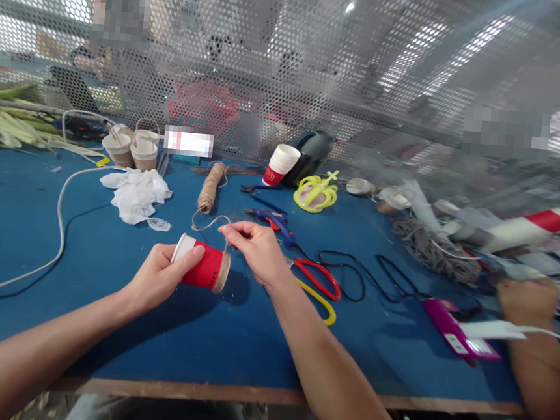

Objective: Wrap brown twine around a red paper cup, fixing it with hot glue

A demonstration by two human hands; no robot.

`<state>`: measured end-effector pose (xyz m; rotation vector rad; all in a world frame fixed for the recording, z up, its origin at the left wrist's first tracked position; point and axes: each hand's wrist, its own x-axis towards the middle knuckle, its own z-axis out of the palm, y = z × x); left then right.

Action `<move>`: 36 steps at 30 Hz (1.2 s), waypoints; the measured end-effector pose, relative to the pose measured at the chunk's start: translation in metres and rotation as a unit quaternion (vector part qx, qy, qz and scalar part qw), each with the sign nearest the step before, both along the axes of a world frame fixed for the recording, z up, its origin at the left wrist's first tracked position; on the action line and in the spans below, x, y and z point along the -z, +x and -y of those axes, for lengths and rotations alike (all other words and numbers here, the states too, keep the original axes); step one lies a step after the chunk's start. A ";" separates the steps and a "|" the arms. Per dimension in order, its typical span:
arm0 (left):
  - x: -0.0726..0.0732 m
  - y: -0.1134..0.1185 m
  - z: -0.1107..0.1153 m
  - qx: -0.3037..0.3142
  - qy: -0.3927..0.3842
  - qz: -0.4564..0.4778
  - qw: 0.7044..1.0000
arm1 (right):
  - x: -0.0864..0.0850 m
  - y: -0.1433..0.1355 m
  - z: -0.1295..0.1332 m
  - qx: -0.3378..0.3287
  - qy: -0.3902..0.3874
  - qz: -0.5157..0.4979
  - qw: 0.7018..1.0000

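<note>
My left hand [163,272] is wrapped round a red and white paper cup [205,267], tilted on its side above the blue table. Brown twine [221,274] is wound round the cup's base end. Beside it, my right hand [255,250] pinches the free strand of twine [210,223] between thumb and fingertips. That strand loops back toward a spool of twine [210,189] lying further off. Just right of my right hand are scissors [320,280] with red and yellow handles, partly covered by my forearm. A blue glue gun [279,224] lies behind my hand.
Stacked paper cups [281,164], pliers [264,197] and a yellow woven piece [315,193] stand or lie further back. White lace [137,196] and twine-wrapped cups [131,148] are left; a white cable [60,230] crosses there. Another person's hand [527,303] is right, near a purple power strip [460,330].
</note>
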<state>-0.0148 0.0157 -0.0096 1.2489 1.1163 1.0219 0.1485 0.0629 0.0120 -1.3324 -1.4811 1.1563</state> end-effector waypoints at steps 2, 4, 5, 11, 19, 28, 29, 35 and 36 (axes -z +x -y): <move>-0.001 0.000 0.000 -0.002 0.002 -0.005 1.000 | -0.001 0.000 0.001 -0.003 -0.004 0.000 1.000; -0.002 0.001 0.000 -0.003 0.002 -0.005 1.000 | 0.000 -0.001 0.001 -0.007 -0.011 0.000 1.000; -0.002 0.001 0.000 -0.002 0.002 0.000 1.000 | 0.000 -0.001 0.001 -0.009 -0.015 0.001 1.000; -0.001 0.000 0.001 -0.006 0.003 0.027 1.000 | 0.005 -0.001 0.000 -0.033 -0.037 0.004 0.999; -0.001 0.000 0.001 -0.023 0.008 0.041 0.999 | 0.007 -0.004 0.004 -0.049 -0.051 0.017 0.997; -0.002 0.002 -0.011 -0.074 -0.103 0.186 0.974 | 0.006 0.004 -0.002 0.018 0.056 0.161 0.985; -0.002 0.002 -0.012 -0.074 -0.109 0.190 0.973 | 0.002 0.005 0.001 0.001 0.064 0.167 0.984; -0.006 0.004 -0.011 -0.077 -0.119 0.187 0.972 | -0.013 -0.001 0.023 -0.119 0.062 0.193 0.972; -0.007 0.004 -0.010 -0.078 -0.119 0.190 0.971 | -0.012 -0.002 0.025 -0.117 0.067 0.197 0.971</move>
